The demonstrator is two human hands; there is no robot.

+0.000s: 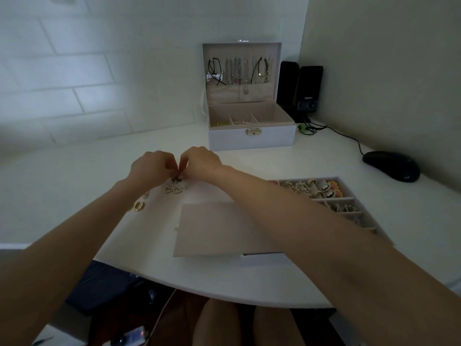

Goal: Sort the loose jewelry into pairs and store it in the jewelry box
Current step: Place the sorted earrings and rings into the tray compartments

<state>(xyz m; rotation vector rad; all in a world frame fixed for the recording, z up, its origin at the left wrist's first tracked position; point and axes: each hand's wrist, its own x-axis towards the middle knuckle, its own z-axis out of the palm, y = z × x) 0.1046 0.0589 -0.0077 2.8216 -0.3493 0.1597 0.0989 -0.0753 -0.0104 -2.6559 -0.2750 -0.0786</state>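
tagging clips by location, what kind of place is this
Most likely a home desk in a bedroom or study corner: a white desk holds a computer mouse, small speakers and an open jewelry box.

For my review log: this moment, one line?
left hand, right hand: pinching small dark piece | heart earrings: on desk | jewelry box: open

Dim, soft, bluish; edges bowed, perhaps by wide lens.
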